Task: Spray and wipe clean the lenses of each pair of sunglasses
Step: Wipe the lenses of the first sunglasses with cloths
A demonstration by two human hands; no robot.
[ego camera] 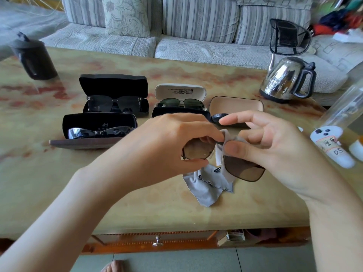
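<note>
While left grip [167, 146] holds sunglasses [243, 170] | right grip [275, 150] pinches cloth [208, 190] over lens edge | cases [114, 85] just beyond, table [137, 209] edge nearer

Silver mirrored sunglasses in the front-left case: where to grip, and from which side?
Pinch the silver sunglasses at the bridge, coming from above and the front. They sit lenses forward in the open case, and its lid stands upright behind them, so the back is blocked. The bridge is the narrow middle between the lenses, so fingers would likely stay off the glass.
</note>
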